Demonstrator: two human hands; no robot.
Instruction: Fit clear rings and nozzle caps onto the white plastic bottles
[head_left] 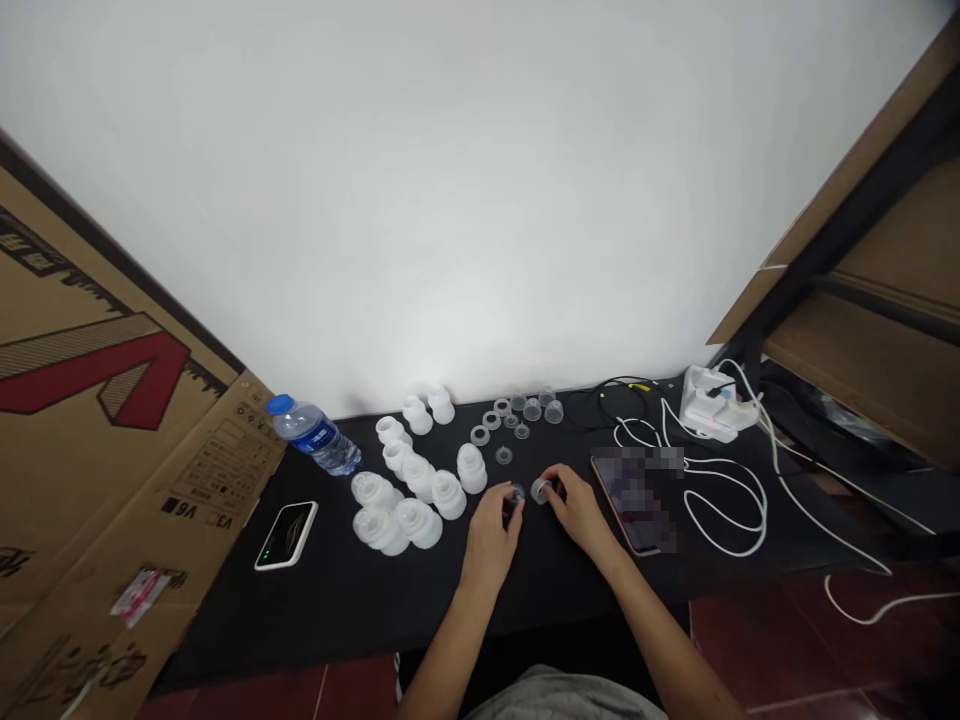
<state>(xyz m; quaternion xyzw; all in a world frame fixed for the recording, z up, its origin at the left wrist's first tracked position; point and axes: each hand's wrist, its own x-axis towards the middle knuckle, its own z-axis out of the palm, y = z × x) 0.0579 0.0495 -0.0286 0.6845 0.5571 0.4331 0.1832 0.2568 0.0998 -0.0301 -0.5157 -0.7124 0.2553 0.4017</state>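
My left hand [489, 532] pinches a small clear silicone piece [517, 494] between thumb and fingers. Facing it, my right hand [576, 508] grips a translucent plastic ring [539, 490]; the two pieces are apart. Just beyond them lies a flat clear disc with a raised middle [504, 455]. Farther back are several loose translucent rings [480, 435], discs [521, 431] and small clear cups [553, 411]. Left of my left hand stand several white bottle-top-like pieces [448, 494] with stepped necks, some under clear covers [415, 517].
A water bottle [315, 435] leans at the left, with a white-edged device [286, 535] before it. To the right lie a phone [630, 505], white cables [724, 505] and a power strip [716, 403]. Cardboard [112, 450] flanks the black table [330, 620]; a white wall closes the back.
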